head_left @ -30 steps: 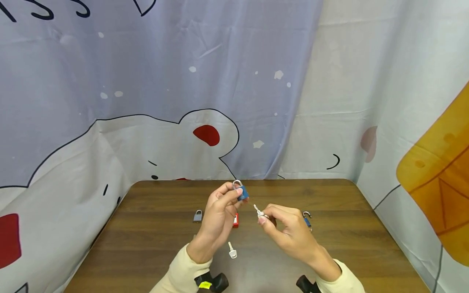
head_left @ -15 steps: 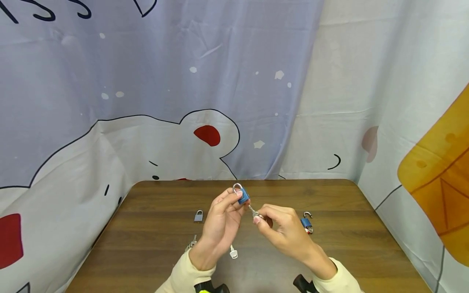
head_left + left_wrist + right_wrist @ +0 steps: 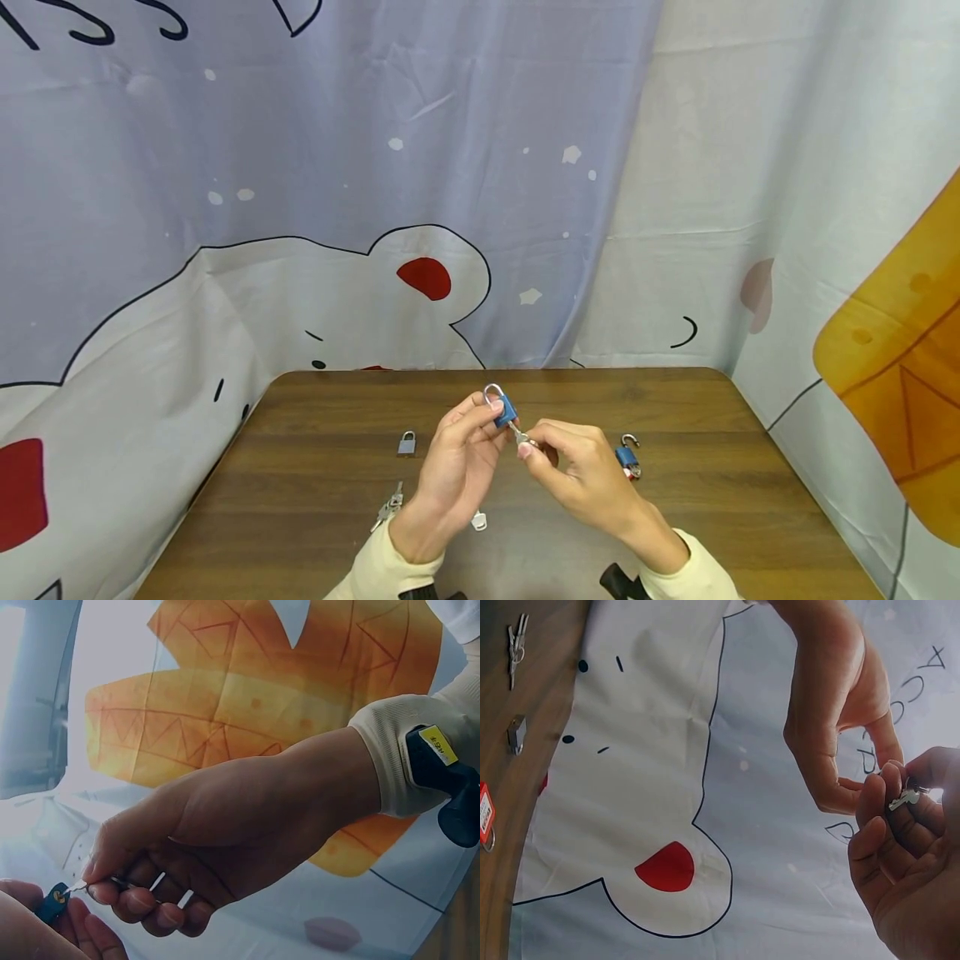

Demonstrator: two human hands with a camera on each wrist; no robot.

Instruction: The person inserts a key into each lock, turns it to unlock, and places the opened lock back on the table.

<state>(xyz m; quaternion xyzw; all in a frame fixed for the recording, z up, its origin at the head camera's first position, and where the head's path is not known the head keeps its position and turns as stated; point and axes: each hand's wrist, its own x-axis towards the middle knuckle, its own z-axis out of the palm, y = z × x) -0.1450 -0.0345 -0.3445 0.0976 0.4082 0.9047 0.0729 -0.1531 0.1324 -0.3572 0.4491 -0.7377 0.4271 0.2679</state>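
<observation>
Between thumb and fingers, my left hand (image 3: 461, 479) holds a small blue padlock (image 3: 507, 410), tilted, its shackle upward. My right hand (image 3: 585, 471) pinches a silver key (image 3: 517, 432) whose tip meets the padlock's underside; how deep it sits I cannot tell. In the left wrist view, the key (image 3: 77, 886) reaches the brass-coloured keyhole face of the padlock (image 3: 52, 903). Another small key (image 3: 905, 799) hangs by the right fingers in the right wrist view, where the left hand (image 3: 836, 697) hides the padlock.
On the wooden table (image 3: 300, 517) lie a grey padlock (image 3: 407, 443), a bunch of keys (image 3: 390, 506) and a white-headed key (image 3: 479, 521), partly covered by my left hand. A blue padlock (image 3: 626, 456) with its shackle open lies right. A red padlock (image 3: 486, 812) shows in the right wrist view.
My left hand has come right and down with the blue padlock, and the right hand slightly left. The gap between key and padlock has closed. The red padlock is now hidden in the head view.
</observation>
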